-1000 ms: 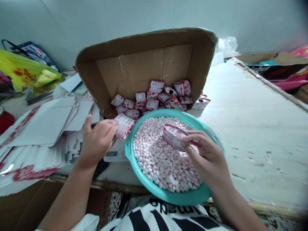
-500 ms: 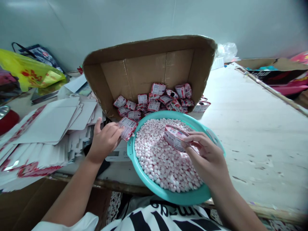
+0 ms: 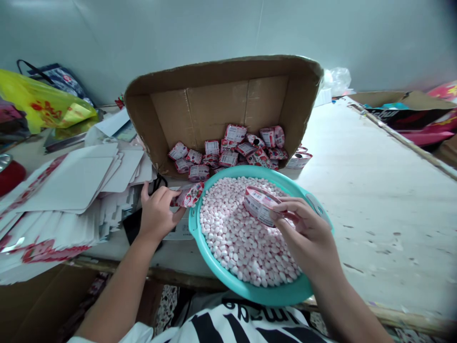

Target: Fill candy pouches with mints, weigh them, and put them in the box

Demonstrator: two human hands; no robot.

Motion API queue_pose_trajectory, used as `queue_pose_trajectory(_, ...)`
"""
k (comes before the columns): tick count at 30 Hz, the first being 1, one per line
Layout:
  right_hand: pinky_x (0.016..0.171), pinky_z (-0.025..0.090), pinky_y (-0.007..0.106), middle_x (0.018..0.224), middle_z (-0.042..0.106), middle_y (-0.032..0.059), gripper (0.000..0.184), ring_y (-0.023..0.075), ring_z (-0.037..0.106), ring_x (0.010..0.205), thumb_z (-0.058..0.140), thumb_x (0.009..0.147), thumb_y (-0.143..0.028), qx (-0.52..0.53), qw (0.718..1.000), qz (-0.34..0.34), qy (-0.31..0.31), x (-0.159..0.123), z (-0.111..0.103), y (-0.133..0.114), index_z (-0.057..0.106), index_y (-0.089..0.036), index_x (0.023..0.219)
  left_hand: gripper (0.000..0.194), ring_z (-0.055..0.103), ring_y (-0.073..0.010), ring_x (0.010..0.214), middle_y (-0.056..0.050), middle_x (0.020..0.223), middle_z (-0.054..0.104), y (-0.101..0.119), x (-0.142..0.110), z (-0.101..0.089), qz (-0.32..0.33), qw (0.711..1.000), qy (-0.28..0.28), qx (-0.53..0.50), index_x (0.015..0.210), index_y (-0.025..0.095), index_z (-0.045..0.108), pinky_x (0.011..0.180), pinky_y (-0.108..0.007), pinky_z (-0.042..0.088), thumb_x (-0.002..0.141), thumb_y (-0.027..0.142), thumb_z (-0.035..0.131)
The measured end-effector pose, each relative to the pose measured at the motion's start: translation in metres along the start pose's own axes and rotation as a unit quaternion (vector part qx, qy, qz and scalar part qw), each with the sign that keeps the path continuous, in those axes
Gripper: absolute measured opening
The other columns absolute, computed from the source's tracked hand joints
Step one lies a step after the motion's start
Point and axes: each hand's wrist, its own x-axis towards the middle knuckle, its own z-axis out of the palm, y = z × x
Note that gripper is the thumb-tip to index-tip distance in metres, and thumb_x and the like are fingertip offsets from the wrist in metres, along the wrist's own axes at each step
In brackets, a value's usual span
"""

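My left hand pinches a small red-and-white printed packet at the left rim of a turquoise basin. Its patterned face with red fruit-like print now shows. The basin is full of small pale pink candies. Over their right side, my right hand grips an open printed carton sleeve, tilted, its oval mouth facing up. Whether anything lies inside the sleeve I cannot tell. Behind the basin, a tipped cardboard box holds several similar printed packets.
Stacks of flat white-and-red cards lie on the left. A scale is partly hidden beside the basin. One more packet stands right of the box. A yellow bag sits back left, an open carton far right.
My left hand has turned the packet, so the patterned side faces me instead of the text side, and the hand has shifted slightly. My right hand and its sleeve stay almost still.
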Motion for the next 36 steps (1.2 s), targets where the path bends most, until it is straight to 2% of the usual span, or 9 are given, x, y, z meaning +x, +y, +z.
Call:
queue_pose_trajectory(6,0.080,0.057,0.031,0.102,0.065,0.0060,0.004,0.0215,0.063,0.107,0.067,0.089,-0.027,-0.014,1.000,0.008,0.004,0.000,-0.001,-0.002,0.070,-0.025,0.087,0.021,0.066,-0.0237,0.085,-0.005,0.088,0.068,-0.007,-0.004,0.007,-0.060,0.997,0.051,-0.003,0.094,0.020,0.061,0.121,-0.056,0.024,0.086,0.038,0.068)
queue_pose_trajectory(10,0.081,0.057,0.031,0.099,0.066,0.0050,0.002,0.0212,0.064,0.104,0.067,0.087,-0.025,-0.006,1.000,0.004,0.012,0.001,0.000,-0.002,0.070,-0.025,0.086,0.028,0.067,-0.0268,0.085,-0.007,0.084,0.069,-0.021,-0.015,0.018,-0.155,0.985,0.071,-0.018,0.086,0.020,0.060,0.117,-0.054,0.035,0.083,0.045,0.071)
queue_pose_trajectory(15,0.080,0.057,0.031,0.098,0.065,0.0055,0.003,0.0214,0.064,0.104,0.067,0.088,-0.027,-0.004,1.000,0.000,0.012,0.003,0.001,-0.002,0.069,-0.025,0.087,0.034,0.070,-0.0288,0.080,-0.006,0.078,0.073,-0.032,-0.034,0.030,-0.273,0.961,-0.009,-0.046,0.084,0.021,0.067,0.114,-0.055,0.040,0.079,0.055,0.070)
queue_pose_trajectory(20,0.081,0.058,0.032,0.097,0.066,0.0057,0.006,0.0206,0.065,0.098,0.069,0.087,-0.030,-0.007,1.000,0.006,0.008,0.003,0.001,-0.003,0.069,-0.025,0.086,0.040,0.073,-0.0328,0.091,-0.009,0.093,0.077,-0.041,-0.038,0.027,-0.348,0.926,-0.108,-0.097,0.098,0.022,0.073,0.082,-0.042,0.058,0.079,0.057,0.069)
queue_pose_trajectory(24,0.083,0.058,0.033,0.100,0.066,0.0054,0.005,0.0210,0.064,0.101,0.069,0.087,-0.030,-0.005,1.000,0.017,0.006,0.002,0.000,-0.001,0.069,-0.025,0.086,0.058,0.073,-0.0309,0.102,-0.010,0.115,0.075,-0.049,-0.035,0.023,-0.314,0.930,-0.111,-0.153,0.128,0.022,0.064,0.086,-0.040,0.060,0.077,0.047,0.075)
queue_pose_trajectory(27,0.085,0.056,0.032,0.100,0.066,0.0046,0.004,0.0203,0.063,0.103,0.069,0.088,-0.029,-0.006,1.000,0.013,0.008,0.001,0.000,0.000,0.069,-0.026,0.086,0.071,0.065,-0.0312,0.122,-0.015,0.135,0.066,-0.041,-0.032,0.014,-0.271,0.948,-0.023,-0.163,0.143,0.019,0.052,0.103,-0.045,0.054,0.080,0.043,0.075)
queue_pose_trajectory(31,0.081,0.057,0.030,0.100,0.064,0.0046,0.003,0.0191,0.063,0.099,0.069,0.088,-0.028,-0.002,1.000,0.012,0.005,0.002,0.001,-0.001,0.070,-0.025,0.088,0.038,0.064,-0.0266,0.120,-0.013,0.128,0.068,-0.008,-0.019,-0.005,-0.152,0.973,0.085,-0.153,0.125,0.019,0.065,0.108,-0.044,0.050,0.092,0.036,0.066)
queue_pose_trajectory(34,0.078,0.057,0.031,0.098,0.065,0.0055,0.005,0.0192,0.064,0.095,0.070,0.087,-0.029,-0.006,1.000,0.013,0.005,0.003,0.001,-0.003,0.070,-0.024,0.086,0.027,0.068,-0.0245,0.107,-0.011,0.114,0.072,0.014,-0.005,-0.011,-0.058,0.989,0.009,-0.136,0.114,0.020,0.072,0.099,-0.039,0.055,0.094,0.036,0.062)
queue_pose_trajectory(36,0.078,0.058,0.031,0.097,0.065,0.0058,0.007,0.0199,0.064,0.096,0.070,0.087,-0.030,-0.006,1.000,0.013,0.007,0.003,0.001,-0.003,0.070,-0.024,0.084,0.031,0.068,-0.0259,0.105,-0.011,0.112,0.072,0.021,0.003,-0.009,-0.044,0.991,-0.060,-0.109,0.115,0.020,0.073,0.095,-0.038,0.056,0.096,0.040,0.060)
